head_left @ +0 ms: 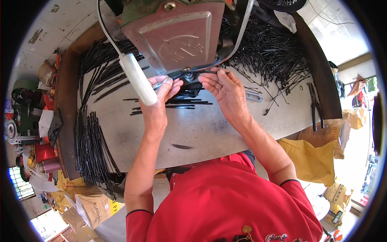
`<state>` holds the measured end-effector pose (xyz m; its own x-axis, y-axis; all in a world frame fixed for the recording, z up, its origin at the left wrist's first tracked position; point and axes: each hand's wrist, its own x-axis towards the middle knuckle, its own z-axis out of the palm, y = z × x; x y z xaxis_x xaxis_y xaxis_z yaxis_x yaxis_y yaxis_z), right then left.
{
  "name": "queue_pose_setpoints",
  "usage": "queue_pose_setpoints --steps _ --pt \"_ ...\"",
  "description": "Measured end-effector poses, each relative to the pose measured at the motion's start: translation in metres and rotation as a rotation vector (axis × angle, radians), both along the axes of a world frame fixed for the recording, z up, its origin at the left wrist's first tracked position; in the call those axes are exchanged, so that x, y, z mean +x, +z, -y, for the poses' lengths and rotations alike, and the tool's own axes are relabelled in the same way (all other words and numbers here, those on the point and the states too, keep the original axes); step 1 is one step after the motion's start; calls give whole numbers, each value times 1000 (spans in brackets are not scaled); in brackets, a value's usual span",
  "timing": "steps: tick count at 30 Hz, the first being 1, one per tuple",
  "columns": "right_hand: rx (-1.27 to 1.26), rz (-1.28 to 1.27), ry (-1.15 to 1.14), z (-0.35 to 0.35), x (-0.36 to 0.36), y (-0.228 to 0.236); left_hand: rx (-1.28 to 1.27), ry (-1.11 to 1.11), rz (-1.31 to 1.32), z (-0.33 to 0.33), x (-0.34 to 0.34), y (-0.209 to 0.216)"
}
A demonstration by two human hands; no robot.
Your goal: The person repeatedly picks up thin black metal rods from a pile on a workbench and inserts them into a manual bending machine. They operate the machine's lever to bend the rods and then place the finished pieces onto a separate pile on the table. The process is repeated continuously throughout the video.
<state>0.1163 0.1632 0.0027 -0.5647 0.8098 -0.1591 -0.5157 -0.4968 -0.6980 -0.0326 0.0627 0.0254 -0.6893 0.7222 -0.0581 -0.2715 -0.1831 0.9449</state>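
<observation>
A thin black rod (207, 72) lies level at the small metal tool head (188, 76) beneath the machine. My right hand (225, 86) pinches its right part between thumb and fingers. My left hand (163, 90) is closed just left of the tool head, thumb against fingers, on what looks like the other end of the rod; the fingers partly hide it. Several black rods (173, 107) lie on the metal tabletop (193, 137) below and between my hands. A white cylinder on a bent metal bar (139, 80) hangs in front of my left hand and covers part of it.
The machine's reddish cover (175, 38) fills the top middle. Bundles of black rods (94, 149) line the table's left side; a tangled heap of rods (270, 52) lies at the far right. Pliers (315, 107) and a grey flat tool (254, 96) lie right. A yellow bag (310, 159) hangs below.
</observation>
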Motion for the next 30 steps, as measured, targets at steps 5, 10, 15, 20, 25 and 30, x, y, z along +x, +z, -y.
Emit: queue_pose_setpoints --steps 5,10,15,20,25,30 --pt "37 14 10 3 2 2 -37 -12 87 3 -2 -1" --pt "102 33 34 -4 4 9 -41 -14 79 -1 -2 3" --pt "44 38 2 -4 3 5 -28 -23 167 -4 -3 -3" --pt "-67 185 144 -14 10 15 -173 -63 -19 -6 -13 12" --pt "9 143 209 -42 4 22 -179 -48 101 -9 -16 8" --pt "-6 57 152 -44 7 10 -128 -40 31 -13 -11 3"
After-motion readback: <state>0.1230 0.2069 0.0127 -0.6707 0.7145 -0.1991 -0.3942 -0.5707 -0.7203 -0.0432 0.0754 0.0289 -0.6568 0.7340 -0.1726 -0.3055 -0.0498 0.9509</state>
